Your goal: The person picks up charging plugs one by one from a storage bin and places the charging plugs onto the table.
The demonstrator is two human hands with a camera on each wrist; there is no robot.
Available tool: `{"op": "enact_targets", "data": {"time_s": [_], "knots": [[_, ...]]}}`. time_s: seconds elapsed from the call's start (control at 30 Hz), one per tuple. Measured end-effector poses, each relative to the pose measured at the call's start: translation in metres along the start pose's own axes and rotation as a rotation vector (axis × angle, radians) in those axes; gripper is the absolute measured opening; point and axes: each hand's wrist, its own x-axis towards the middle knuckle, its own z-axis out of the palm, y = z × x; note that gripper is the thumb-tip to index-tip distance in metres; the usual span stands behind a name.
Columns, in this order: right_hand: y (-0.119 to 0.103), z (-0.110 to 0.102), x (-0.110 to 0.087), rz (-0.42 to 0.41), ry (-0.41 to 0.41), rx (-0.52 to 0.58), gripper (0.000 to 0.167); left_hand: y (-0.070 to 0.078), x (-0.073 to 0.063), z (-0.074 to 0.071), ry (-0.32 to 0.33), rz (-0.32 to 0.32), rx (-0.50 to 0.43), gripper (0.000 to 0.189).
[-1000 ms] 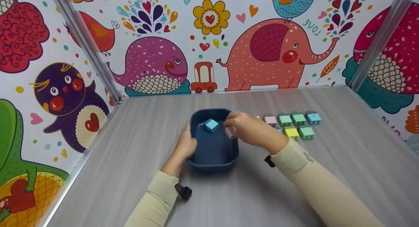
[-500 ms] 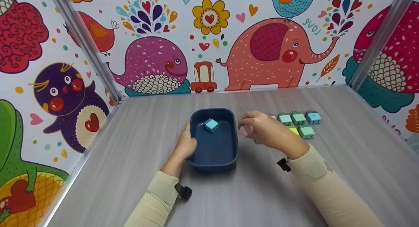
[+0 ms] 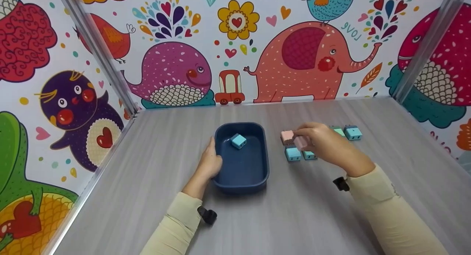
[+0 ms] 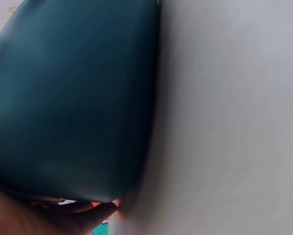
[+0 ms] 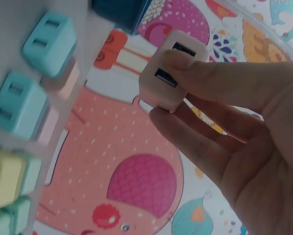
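My left hand point(image 3: 210, 162) holds the left side of a dark blue plastic bin point(image 3: 241, 187), its thumb at the rim. In the left wrist view, the bin's wall point(image 4: 73, 98) fills much of the picture, with fingers at its lower edge. Inside the bin lies one light blue USB charger point(image 3: 238, 141). My right hand point(image 3: 329, 146) pinches a pale pink USB charger point(image 5: 173, 68) between thumb and fingers, its two ports showing. It is held over the rows of chargers right of the bin. Another pink charger point(image 3: 287, 137) and a light blue charger point(image 3: 293, 154) show beside that hand.
Further chargers, among them a green one point(image 3: 337, 131) and a blue one point(image 3: 353, 133), stand partly behind the right hand. A yellow charger point(image 5: 4, 178) appears in the right wrist view. The grey wood-grain table point(image 3: 165, 144) meets printed cartoon walls at the back and sides.
My right hand has moved right, from over the bin to above the charger rows, with the pink charger still pinched. The left hand and bin stay in place.
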Motion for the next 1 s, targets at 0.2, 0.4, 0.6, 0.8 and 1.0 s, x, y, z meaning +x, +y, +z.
{"op": "enact_targets", "data": {"time_s": [0.2, 0.4, 0.6, 0.8, 1.0], "knots": [[0.024, -0.014, -0.012, 0.098, -0.043, -0.003, 0.045, 0.001, 0.0, 0.002, 0.005, 0.0, -0.006, 0.077], [0.05, -0.026, -0.021, 0.227, -0.075, 0.018, 0.046, 0.0, 0.0, 0.001, 0.008, 0.003, -0.004, 0.077], [0.076, -0.035, -0.031, 0.267, -0.054, 0.011, 0.044, 0.0, 0.001, 0.0, 0.007, 0.0, 0.004, 0.077], [0.099, -0.037, -0.04, 0.284, -0.046, 0.005, 0.045, -0.001, 0.001, 0.0, 0.005, -0.001, 0.009, 0.077], [0.116, -0.037, -0.048, 0.275, -0.014, -0.017, 0.041, -0.001, 0.003, 0.0, 0.006, 0.006, 0.009, 0.077]]}}
